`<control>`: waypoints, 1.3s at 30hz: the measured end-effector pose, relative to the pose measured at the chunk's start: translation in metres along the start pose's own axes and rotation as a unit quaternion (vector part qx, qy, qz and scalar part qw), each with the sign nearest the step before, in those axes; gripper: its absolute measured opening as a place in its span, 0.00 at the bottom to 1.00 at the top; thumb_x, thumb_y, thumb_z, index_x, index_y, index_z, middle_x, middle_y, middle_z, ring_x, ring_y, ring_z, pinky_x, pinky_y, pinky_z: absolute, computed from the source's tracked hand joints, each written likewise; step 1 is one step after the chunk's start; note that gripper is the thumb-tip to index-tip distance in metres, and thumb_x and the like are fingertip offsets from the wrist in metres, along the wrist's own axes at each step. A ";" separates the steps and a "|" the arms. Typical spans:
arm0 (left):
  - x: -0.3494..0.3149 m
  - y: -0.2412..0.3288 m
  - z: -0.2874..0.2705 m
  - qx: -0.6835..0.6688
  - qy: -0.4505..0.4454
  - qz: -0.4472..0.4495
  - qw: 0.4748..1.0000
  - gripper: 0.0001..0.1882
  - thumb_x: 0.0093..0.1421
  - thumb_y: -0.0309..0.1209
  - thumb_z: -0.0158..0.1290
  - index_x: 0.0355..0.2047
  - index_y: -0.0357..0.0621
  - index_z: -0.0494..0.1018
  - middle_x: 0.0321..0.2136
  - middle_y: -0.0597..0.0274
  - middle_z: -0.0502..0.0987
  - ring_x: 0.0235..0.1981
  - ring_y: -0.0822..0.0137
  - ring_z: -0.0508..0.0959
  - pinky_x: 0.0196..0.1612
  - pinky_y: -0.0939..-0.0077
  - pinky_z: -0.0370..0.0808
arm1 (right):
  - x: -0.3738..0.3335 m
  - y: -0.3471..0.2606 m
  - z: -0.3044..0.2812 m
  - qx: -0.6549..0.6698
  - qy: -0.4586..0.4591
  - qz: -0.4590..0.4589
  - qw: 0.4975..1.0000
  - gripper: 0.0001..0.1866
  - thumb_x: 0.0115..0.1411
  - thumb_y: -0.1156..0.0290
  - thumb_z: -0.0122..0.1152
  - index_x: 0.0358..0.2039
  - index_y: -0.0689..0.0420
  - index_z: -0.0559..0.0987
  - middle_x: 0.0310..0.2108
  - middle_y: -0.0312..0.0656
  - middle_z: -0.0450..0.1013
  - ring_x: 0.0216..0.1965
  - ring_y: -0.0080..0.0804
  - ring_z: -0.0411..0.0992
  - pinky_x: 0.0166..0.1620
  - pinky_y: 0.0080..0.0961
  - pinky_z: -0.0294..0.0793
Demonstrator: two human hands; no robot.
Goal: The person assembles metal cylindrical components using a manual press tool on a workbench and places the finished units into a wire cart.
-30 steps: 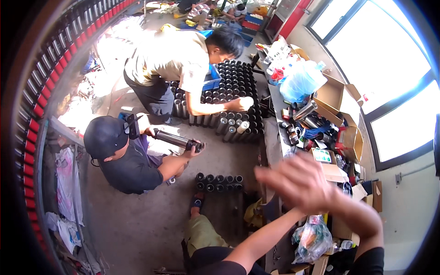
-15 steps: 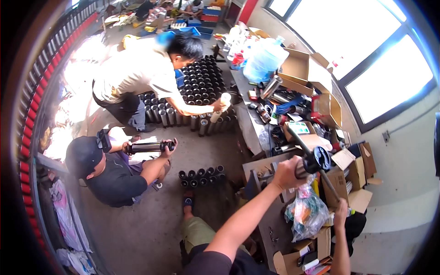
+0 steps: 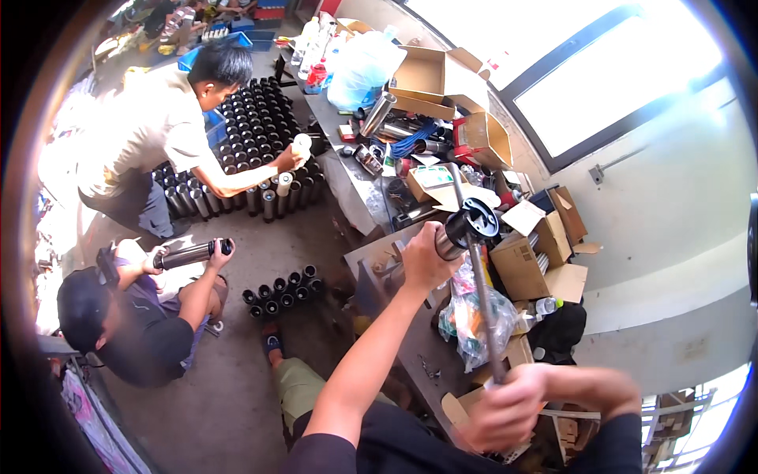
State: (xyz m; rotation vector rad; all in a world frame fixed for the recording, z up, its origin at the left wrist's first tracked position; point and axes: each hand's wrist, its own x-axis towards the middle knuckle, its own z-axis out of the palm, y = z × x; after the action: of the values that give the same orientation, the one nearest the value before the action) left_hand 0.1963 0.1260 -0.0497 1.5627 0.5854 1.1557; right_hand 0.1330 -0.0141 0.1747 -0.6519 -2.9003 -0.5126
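Observation:
My left hand (image 3: 427, 257) is wrapped round a shiny metal cylinder (image 3: 452, 236), whose black open end (image 3: 483, 215) faces up and to the right. Across that black end runs a long metal rod (image 3: 483, 304); whether it is engaged in the end I cannot tell. My right hand (image 3: 505, 404), blurred by motion, is closed round the rod's near end, close to my body. Under the cylinder is the edge of a cluttered workbench (image 3: 383, 257), with a clear plastic bag (image 3: 478, 320) beside the rod.
Cardboard boxes (image 3: 530, 265) and loose parts crowd the bench along the wall. Black-topped cylinders (image 3: 276, 296) stand on the floor to my left, with many more behind. A seated co-worker (image 3: 130, 324) holds a cylinder; another co-worker (image 3: 142, 142) bends over the rows.
The view has turned to the right. My right hand has swung the rod's near end toward my body, while my left hand keeps its grip on the cylinder.

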 end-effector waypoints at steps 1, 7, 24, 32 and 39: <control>0.003 -0.004 -0.005 0.000 0.007 0.003 1.000 0.29 0.41 0.40 0.70 0.40 0.45 0.69 0.30 0.49 0.78 0.33 0.42 0.79 0.36 0.53 0.77 | 0.045 0.025 0.028 0.026 0.056 -0.046 0.997 0.03 0.51 0.74 0.59 0.23 0.52 0.74 0.24 0.27 0.65 0.27 0.21 0.67 0.32 0.21 0.66; -0.002 -0.012 -0.002 -0.041 0.027 0.066 0.997 0.28 0.36 0.39 0.70 0.37 0.44 0.71 0.27 0.54 0.76 0.30 0.48 0.79 0.36 0.57 0.77 | 0.081 0.314 0.247 0.163 -0.254 0.408 0.862 0.10 0.57 0.66 0.57 0.36 0.56 0.81 0.28 0.46 0.77 0.18 0.41 0.72 0.22 0.33 0.72; 0.000 -0.008 -0.002 0.002 0.049 0.083 0.995 0.29 0.40 0.42 0.70 0.41 0.47 0.72 0.27 0.53 0.80 0.28 0.48 0.82 0.32 0.60 0.79 | -0.074 -0.177 -0.010 0.168 -0.085 0.811 0.555 0.47 0.49 0.69 0.68 0.66 0.65 0.53 0.38 0.47 0.70 0.32 0.37 0.70 0.38 0.31 0.74; 0.003 -0.019 -0.003 0.011 0.035 0.089 0.995 0.28 0.42 0.42 0.70 0.40 0.46 0.71 0.27 0.54 0.80 0.29 0.49 0.82 0.32 0.59 0.79 | -0.084 -0.078 -0.080 0.362 -0.135 0.812 0.437 0.29 0.56 0.70 0.69 0.56 0.63 0.68 0.23 0.30 0.68 0.24 0.20 0.69 0.29 0.22 0.71; -0.006 -0.027 -0.068 0.039 -0.207 -0.012 0.977 0.35 0.46 0.45 0.71 0.50 0.42 0.71 0.43 0.50 0.79 0.42 0.51 0.79 0.46 0.64 0.76 | 0.024 -0.142 0.092 0.659 0.260 0.696 0.117 0.18 0.63 0.56 0.62 0.31 0.60 0.74 0.16 0.31 0.63 0.14 0.21 0.60 0.17 0.22 0.56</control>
State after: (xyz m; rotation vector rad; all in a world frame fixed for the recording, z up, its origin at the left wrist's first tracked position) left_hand 0.1385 0.1603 -0.0783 1.7954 0.3719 0.7610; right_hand 0.0455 -0.0935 0.0511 -1.4606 -0.1388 1.4399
